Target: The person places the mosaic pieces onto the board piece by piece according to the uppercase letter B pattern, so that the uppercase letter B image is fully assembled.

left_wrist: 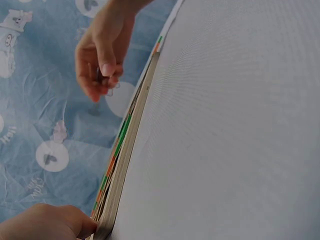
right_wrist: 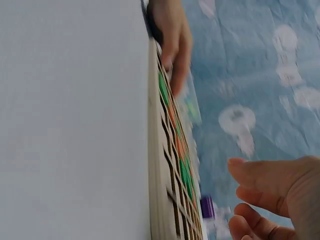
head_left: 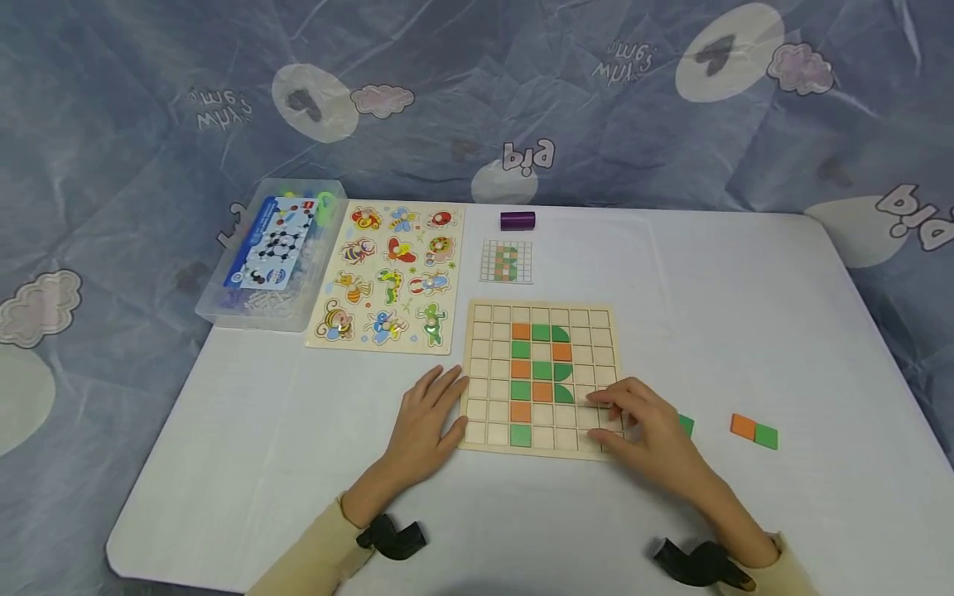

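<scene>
A square wooden grid board (head_left: 544, 415) lies on the table with orange and green tiles set in its cells. Several of the tiles are squares, such as the orange square tile (head_left: 520, 411); others have a curved edge, like the green rounded tile (head_left: 564, 393). My left hand (head_left: 428, 426) rests at the board's left edge, its fingers extended and touching it. Over the right edge hovers my right hand (head_left: 656, 430), thumb and fingers apart with nothing visible between them. Beside this hand a green tile (head_left: 686, 425) is partly hidden.
Farther right lie an orange tile (head_left: 743, 426) and a green tile (head_left: 766, 436), touching. Behind the board are a small pattern card (head_left: 507, 261) and a purple cylinder (head_left: 517, 221). An insect picture board (head_left: 383, 277) and a clear plastic box (head_left: 298, 310) stand at back left.
</scene>
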`<state>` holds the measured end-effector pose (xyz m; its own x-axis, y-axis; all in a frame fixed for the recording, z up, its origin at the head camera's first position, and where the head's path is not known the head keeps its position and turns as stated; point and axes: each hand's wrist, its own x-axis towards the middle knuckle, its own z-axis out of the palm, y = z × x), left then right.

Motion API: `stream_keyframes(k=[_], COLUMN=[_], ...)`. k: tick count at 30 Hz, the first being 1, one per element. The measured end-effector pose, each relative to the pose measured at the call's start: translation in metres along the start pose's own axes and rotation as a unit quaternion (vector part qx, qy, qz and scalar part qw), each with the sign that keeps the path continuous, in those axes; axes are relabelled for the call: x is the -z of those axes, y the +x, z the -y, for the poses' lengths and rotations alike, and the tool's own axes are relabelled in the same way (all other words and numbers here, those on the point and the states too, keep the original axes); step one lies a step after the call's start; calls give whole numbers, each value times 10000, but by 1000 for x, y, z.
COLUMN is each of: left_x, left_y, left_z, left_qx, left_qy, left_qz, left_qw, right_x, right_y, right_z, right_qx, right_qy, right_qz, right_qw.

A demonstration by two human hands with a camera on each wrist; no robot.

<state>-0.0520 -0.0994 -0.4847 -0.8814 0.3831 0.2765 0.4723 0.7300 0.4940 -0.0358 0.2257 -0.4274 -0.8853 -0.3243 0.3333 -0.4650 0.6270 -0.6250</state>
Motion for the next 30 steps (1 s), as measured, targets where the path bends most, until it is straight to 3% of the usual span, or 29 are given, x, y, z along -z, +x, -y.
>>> stream_keyframes(k=[8, 15, 20, 30], left_x=[0, 0, 0, 0], left_y=[0, 0, 0, 0], left_z=[0, 0, 0, 0], left_qx=[17, -14, -22, -42], left_qy=[-22, -6, -10, 21], left_qz=[38, 23, 16, -12], left_qw=[10000, 10000, 10000, 10000], right_x=[54, 92, 101, 100], right_y=[-32, -59, -71, -85], right_z=[-35, -68, -88, -112], right_qx=[-712, -1540, -1990, -2406], right_qy=[-872, -749, -604, -636], right_qz=[-892, -1228, -1100, -316], right_qw=[9896, 9775, 9719, 9680])
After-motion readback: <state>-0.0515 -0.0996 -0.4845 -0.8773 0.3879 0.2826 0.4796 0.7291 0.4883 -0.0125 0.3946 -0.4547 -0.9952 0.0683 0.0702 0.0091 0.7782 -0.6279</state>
